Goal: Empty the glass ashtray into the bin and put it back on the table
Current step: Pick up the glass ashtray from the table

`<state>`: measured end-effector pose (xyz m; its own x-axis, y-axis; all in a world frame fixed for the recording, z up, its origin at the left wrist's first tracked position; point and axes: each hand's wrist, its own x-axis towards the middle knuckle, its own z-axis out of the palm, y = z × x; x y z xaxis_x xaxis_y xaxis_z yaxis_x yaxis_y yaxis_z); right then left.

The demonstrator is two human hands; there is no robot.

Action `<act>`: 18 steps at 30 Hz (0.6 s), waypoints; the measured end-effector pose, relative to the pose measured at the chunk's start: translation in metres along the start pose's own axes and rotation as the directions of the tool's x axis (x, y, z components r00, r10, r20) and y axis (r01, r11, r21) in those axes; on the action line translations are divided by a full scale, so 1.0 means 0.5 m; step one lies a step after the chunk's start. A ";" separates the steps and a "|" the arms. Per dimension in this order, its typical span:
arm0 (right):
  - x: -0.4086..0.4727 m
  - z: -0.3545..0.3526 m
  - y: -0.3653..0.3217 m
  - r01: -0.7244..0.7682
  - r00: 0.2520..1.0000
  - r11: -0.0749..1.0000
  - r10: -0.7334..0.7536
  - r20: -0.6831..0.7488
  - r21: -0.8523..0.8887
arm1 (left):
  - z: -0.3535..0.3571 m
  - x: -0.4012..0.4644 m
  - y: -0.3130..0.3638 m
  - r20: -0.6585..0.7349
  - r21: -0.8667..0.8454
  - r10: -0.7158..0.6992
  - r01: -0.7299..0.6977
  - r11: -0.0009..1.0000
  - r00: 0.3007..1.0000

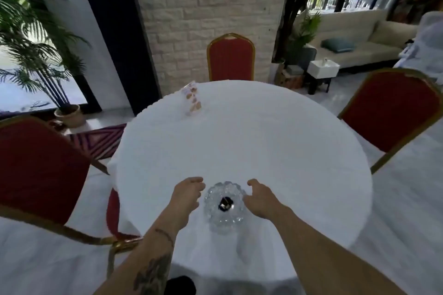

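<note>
A clear cut-glass ashtray (225, 203) with a small dark bit in its middle sits on the white-clothed round table (275, 141), near the front edge. My left hand (188, 195) hovers just left of the ashtray, fingers curled and apart, holding nothing. On the other side, my right hand (260, 199) is close to the rim with fingers spread, and I cannot tell if it touches the glass. No bin is in view.
A clear menu stand (191, 100) is at the table's far left. Red chairs with gold frames surround the table: left (36, 170), far (230, 58), right (393, 112). Potted palms (36, 50), a brick pillar and a sofa (359, 40) lie beyond.
</note>
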<state>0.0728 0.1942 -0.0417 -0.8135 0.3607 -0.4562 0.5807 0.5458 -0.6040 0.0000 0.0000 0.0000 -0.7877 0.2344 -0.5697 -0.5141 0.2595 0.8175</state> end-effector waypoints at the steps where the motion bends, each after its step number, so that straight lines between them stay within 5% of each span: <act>1: 0.016 0.003 0.005 -0.025 1.000 0.999 0.024 0.017 0.033 | 0.010 0.018 -0.010 -0.025 0.019 -0.005 0.005 1.000 1.000; 10: 0.074 0.032 0.006 -0.182 0.977 0.962 0.154 0.148 0.202 | 0.068 0.053 -0.042 -0.008 0.020 -0.148 0.148 0.989 0.989; 18: 0.067 0.031 -0.012 -0.204 0.972 0.936 0.159 0.170 0.287 | 0.072 0.058 -0.037 -0.013 0.101 -0.117 0.117 0.988 0.993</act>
<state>0.0425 0.1912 -0.0634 -0.6932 0.3088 -0.6512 0.7182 0.2202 -0.6601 -0.0011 0.0360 -0.0349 -0.7265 0.1907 -0.6602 -0.5661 0.3785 0.7323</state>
